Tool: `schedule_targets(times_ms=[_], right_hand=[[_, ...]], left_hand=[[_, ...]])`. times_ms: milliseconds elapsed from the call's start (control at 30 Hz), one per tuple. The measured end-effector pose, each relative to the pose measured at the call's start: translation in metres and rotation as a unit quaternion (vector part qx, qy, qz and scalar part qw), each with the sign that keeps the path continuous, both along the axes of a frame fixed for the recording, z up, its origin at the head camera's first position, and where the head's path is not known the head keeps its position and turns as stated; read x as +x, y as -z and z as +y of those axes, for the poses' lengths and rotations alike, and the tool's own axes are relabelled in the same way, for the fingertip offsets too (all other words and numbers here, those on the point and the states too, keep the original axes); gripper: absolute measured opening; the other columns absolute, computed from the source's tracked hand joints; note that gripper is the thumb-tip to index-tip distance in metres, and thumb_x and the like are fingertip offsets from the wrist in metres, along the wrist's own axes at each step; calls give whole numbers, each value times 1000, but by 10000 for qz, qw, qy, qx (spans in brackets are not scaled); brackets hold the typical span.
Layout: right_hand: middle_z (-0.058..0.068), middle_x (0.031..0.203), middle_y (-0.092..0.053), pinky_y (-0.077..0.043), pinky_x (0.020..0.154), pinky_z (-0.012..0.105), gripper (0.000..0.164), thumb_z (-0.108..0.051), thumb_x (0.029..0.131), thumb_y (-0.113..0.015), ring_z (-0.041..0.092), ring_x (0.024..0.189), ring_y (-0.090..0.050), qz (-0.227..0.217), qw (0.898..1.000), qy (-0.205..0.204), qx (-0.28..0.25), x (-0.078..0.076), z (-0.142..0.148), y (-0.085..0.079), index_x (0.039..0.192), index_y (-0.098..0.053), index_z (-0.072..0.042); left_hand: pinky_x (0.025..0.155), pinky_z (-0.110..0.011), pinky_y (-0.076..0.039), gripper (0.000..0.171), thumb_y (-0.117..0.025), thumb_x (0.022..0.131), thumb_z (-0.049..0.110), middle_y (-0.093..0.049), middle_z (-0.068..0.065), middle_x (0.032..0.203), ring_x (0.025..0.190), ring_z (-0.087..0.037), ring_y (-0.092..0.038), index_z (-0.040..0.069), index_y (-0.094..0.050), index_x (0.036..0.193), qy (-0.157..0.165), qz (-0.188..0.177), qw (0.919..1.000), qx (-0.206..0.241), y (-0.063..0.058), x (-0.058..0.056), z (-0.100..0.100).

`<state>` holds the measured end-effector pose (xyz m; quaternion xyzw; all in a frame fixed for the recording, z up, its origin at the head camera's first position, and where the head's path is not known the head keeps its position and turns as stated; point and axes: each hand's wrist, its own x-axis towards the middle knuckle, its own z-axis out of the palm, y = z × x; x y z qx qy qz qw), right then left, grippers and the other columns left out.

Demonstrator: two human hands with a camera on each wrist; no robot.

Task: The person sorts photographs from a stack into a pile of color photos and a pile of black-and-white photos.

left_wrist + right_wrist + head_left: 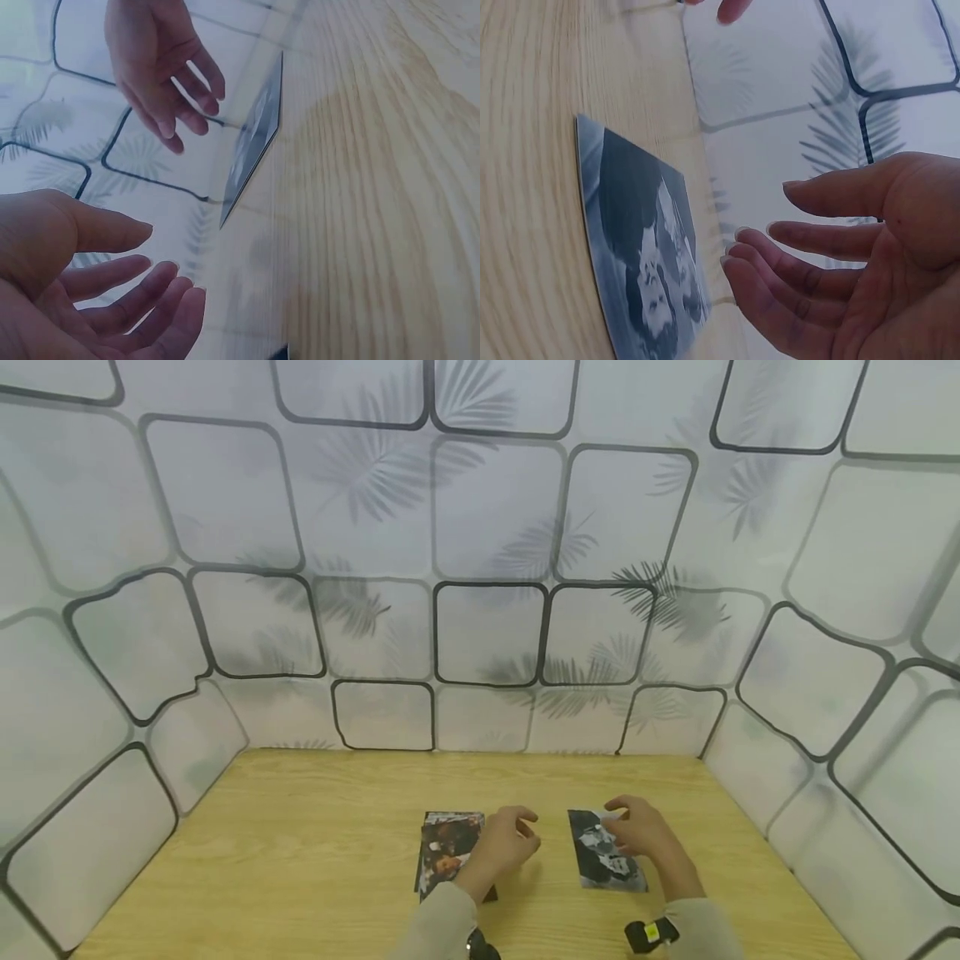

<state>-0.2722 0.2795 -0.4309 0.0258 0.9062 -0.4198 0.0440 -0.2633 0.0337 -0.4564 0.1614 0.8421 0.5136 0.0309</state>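
On the wooden table lies a stack of colour photo prints (447, 843), its edges slightly fanned. My left hand (504, 843) hovers at the right side of that stack, fingers loosely bent and holding nothing; part of the stack is hidden under the hand and forearm. To the right a black-and-white photo print (600, 860) lies flat, showing figures. Above its right edge hangs my right hand (639, 828), relaxed and holding nothing. In the right wrist view that print (641, 247) lies below the fingertips (739, 234), with a gap between.
The light wood table (315, 827) reaches back to a pale patterned backdrop (487, 635) with dark rounded squares and leaf shapes. Similar side walls (840, 777) border the table left and right. A black wrist strap with a yellow mark (651, 932) sits on the right wrist.
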Motion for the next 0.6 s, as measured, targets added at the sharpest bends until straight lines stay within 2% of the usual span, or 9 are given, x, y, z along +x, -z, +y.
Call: schedule_targets(times_ms=[300, 600], right_hand=[[28, 114, -64, -65, 70, 40, 45, -13, 100, -62, 27, 84, -68, 11, 9998, -53, 194, 4, -20, -1, 138, -53, 9], [21, 108, -67, -64, 64, 36, 41, -11, 98, -64, 24, 80, -68, 183, 9997, -140, 102, 7, -38, 4, 134, -57, 6]], left_hand=[[69, -41, -60, 35, -69, 94, 8, -71, -14, 103, 94, -28, -68, -1, -66, 127, -195, 138, 9997, -15, -1, 2, -32], [77, -41, -60, 34, -68, 92, 8, -72, -12, 101, 93, -23, -66, -3, -66, 125, -378, 584, 9970, -345, -3, 3, -64]])
